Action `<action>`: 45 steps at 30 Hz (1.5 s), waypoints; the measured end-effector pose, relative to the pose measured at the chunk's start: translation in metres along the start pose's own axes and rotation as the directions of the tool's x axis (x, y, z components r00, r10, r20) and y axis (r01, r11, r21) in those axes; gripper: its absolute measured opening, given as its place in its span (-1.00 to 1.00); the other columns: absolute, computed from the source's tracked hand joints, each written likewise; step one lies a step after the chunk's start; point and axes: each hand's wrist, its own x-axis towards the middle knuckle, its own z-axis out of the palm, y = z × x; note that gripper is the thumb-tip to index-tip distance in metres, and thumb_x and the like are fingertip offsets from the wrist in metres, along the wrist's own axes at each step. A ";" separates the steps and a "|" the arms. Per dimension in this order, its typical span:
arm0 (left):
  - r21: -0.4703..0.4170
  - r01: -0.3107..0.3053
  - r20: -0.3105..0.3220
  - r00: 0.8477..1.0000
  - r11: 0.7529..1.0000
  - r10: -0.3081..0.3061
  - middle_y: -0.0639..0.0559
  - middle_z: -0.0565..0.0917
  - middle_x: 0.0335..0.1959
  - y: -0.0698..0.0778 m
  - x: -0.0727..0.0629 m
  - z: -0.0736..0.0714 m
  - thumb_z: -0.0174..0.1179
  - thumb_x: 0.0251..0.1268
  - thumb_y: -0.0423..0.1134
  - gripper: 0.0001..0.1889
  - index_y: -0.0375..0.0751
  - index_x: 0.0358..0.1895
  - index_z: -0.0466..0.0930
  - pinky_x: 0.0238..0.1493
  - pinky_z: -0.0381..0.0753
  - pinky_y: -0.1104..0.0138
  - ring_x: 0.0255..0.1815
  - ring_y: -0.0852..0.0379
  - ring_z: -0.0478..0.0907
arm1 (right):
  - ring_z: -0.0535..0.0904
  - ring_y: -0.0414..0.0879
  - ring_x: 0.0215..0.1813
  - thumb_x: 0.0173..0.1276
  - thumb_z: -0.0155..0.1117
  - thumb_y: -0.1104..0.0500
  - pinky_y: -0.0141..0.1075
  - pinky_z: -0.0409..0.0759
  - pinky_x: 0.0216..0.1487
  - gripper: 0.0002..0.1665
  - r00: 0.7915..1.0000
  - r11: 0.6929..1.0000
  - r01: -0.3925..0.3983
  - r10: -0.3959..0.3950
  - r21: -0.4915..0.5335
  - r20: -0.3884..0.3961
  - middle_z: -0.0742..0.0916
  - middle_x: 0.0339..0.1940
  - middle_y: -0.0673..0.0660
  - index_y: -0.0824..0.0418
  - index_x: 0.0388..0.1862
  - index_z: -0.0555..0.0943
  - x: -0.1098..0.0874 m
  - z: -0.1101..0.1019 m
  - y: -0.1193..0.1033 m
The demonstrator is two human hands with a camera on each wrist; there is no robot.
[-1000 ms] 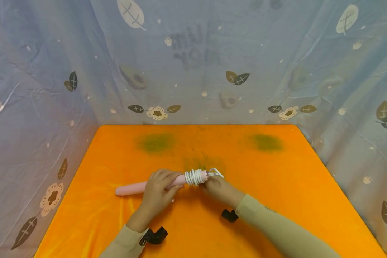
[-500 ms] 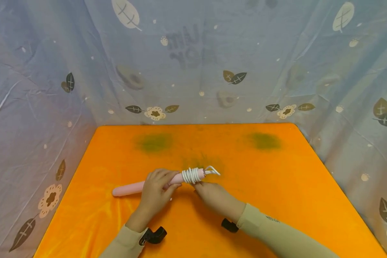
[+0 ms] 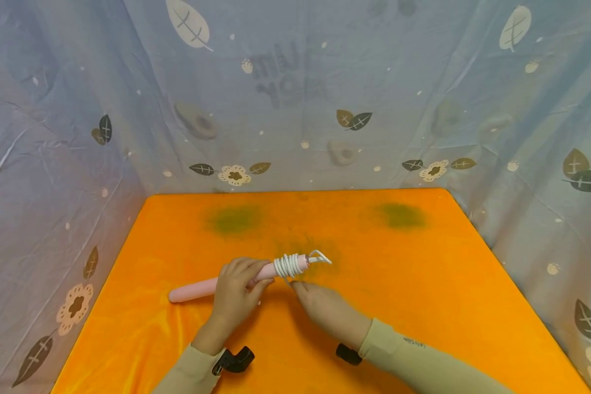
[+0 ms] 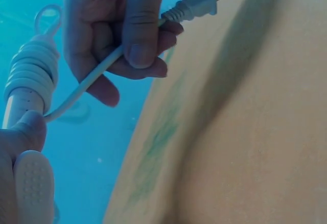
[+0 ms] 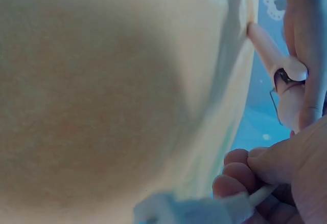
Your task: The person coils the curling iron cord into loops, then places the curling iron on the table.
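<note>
A pink curling iron (image 3: 195, 289) slants above the orange table, its barrel end to the left. My left hand (image 3: 233, 293) grips it around the middle. White cord (image 3: 288, 265) is coiled several times round the handle, and a small loop sticks out at the handle's end. Just below the coils, my right hand (image 3: 330, 309) pinches the cord's free length. In the left wrist view that cord runs from the handle to the right hand's fingers, and a two-pin plug (image 4: 196, 4) pokes out beyond them. The right wrist view shows the clip lever (image 5: 295, 69) and a thin wire stand (image 5: 275, 106).
The orange cloth-covered table (image 3: 423, 273) has greenish smudges toward the back. Patterned curtains (image 3: 295, 98) enclose it at the back and both sides. A black wrist-camera mount (image 3: 233, 360) hangs by the left sleeve, another (image 3: 348, 354) by the right.
My right hand has drawn back from the handle's end to below the coils, and a short stretch of cord now shows between. The left hand keeps its grip on the curling iron.
</note>
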 end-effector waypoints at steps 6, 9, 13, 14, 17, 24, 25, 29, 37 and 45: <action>0.006 -0.005 -0.012 1.000 1.000 0.005 0.07 0.69 -0.14 0.000 0.000 -0.001 0.48 0.01 -0.14 -0.58 -0.12 0.00 0.71 -0.17 0.37 0.09 -0.05 0.00 0.53 | 0.45 -0.22 -0.45 0.35 0.22 0.41 -0.44 0.46 -0.51 -0.75 1.000 0.999 -0.013 0.013 0.035 0.004 0.50 -0.47 -0.01 0.29 -0.08 0.39 -0.001 0.001 -0.004; 0.008 -0.009 -0.013 1.000 1.000 0.009 0.07 0.69 -0.13 -0.001 0.000 0.000 0.47 0.02 -0.13 -0.58 -0.12 0.00 0.71 -0.17 0.37 0.09 -0.05 0.00 0.53 | 0.44 -0.23 -0.49 0.34 0.23 0.40 -0.45 0.44 -0.55 -0.75 1.000 1.000 -0.007 0.007 0.014 -0.007 0.50 -0.48 -0.01 0.30 -0.08 0.40 -0.001 -0.002 -0.006; 0.017 -0.009 -0.017 1.000 1.000 0.009 0.06 0.69 -0.14 -0.002 0.001 0.000 0.46 0.04 -0.12 -0.59 -0.12 0.01 0.70 -0.18 0.37 0.09 -0.05 -0.01 0.53 | 0.38 -0.27 -0.55 0.34 0.26 0.36 -0.50 0.36 -0.63 -0.77 1.000 0.999 -0.010 0.010 -0.041 -0.001 0.50 -0.51 -0.01 0.30 -0.10 0.43 -0.001 -0.008 -0.010; 0.022 -0.008 -0.015 1.000 1.000 0.009 0.06 0.69 -0.14 -0.002 0.001 0.000 0.45 0.05 -0.12 -0.59 -0.11 0.01 0.70 -0.18 0.37 0.10 -0.05 -0.01 0.53 | 0.37 -0.27 -0.57 0.34 0.27 0.35 -0.51 0.34 -0.65 -0.78 1.000 0.998 -0.009 0.009 -0.064 -0.002 0.50 -0.52 -0.01 0.30 -0.12 0.43 -0.001 -0.011 -0.011; 0.031 -0.006 -0.012 1.000 0.999 0.006 0.06 0.69 -0.14 -0.003 0.002 0.000 0.46 0.04 -0.12 -0.60 -0.10 0.00 0.70 -0.18 0.37 0.10 -0.06 -0.02 0.53 | 0.33 -0.28 -0.61 0.33 0.30 0.31 -0.50 0.30 -0.70 -0.81 1.000 0.990 -0.003 0.001 -0.142 -0.015 0.49 -0.55 -0.01 0.28 -0.19 0.45 -0.001 -0.018 -0.014; 0.042 0.003 0.004 1.000 0.999 -0.003 0.07 0.69 -0.13 -0.003 0.002 0.000 0.46 0.04 -0.11 -0.59 -0.09 0.01 0.70 -0.17 0.37 0.09 -0.05 -0.01 0.53 | 0.30 -0.28 -0.64 0.31 0.32 0.26 -0.47 0.27 -0.72 -0.84 0.999 0.968 0.003 -0.015 -0.252 -0.043 0.48 -0.60 -0.02 0.24 -0.32 0.48 0.001 -0.029 -0.016; 0.044 0.002 0.004 1.000 0.999 -0.002 0.07 0.69 -0.13 -0.004 0.001 0.000 0.46 0.04 -0.11 -0.59 -0.09 0.00 0.70 -0.16 0.38 0.08 -0.05 -0.01 0.53 | 0.29 -0.28 -0.65 0.31 0.33 0.26 -0.47 0.26 -0.72 -0.84 0.999 0.965 0.005 -0.016 -0.262 -0.041 0.48 -0.61 -0.02 0.23 -0.33 0.49 0.002 -0.031 -0.017; 0.057 -0.003 0.006 1.000 0.998 0.003 0.07 0.69 -0.15 -0.004 0.000 0.001 0.47 0.02 -0.11 -0.59 -0.10 -0.01 0.70 -0.16 0.39 0.08 -0.06 -0.01 0.53 | 0.22 -0.29 -0.66 0.31 0.34 0.23 -0.47 0.18 -0.72 -0.81 1.000 0.957 0.012 -0.020 -0.289 -0.024 0.44 -0.66 -0.04 0.19 -0.41 0.48 0.003 -0.037 -0.018; 0.062 -0.005 0.010 1.000 0.998 0.005 0.07 0.69 -0.18 -0.005 -0.002 0.000 0.48 0.01 -0.12 -0.60 -0.10 -0.02 0.71 -0.19 0.39 0.12 -0.07 0.00 0.53 | 0.24 -0.28 -0.67 0.32 0.33 0.23 -0.47 0.19 -0.73 -0.83 1.000 0.960 0.018 -0.018 -0.279 0.003 0.46 -0.65 -0.04 0.19 -0.40 0.50 0.003 -0.039 -0.020; 0.073 0.019 0.049 0.999 0.997 -0.023 0.09 0.68 -0.18 -0.007 -0.003 0.002 0.49 0.00 -0.12 -0.59 -0.07 -0.02 0.71 -0.19 0.38 0.13 -0.09 0.02 0.51 | 0.30 -0.24 -0.64 0.25 0.38 0.26 -0.43 0.27 -0.65 -0.73 0.983 0.951 0.097 -0.138 -0.292 -0.121 0.48 -0.66 -0.02 0.16 -0.52 0.46 0.006 -0.042 -0.008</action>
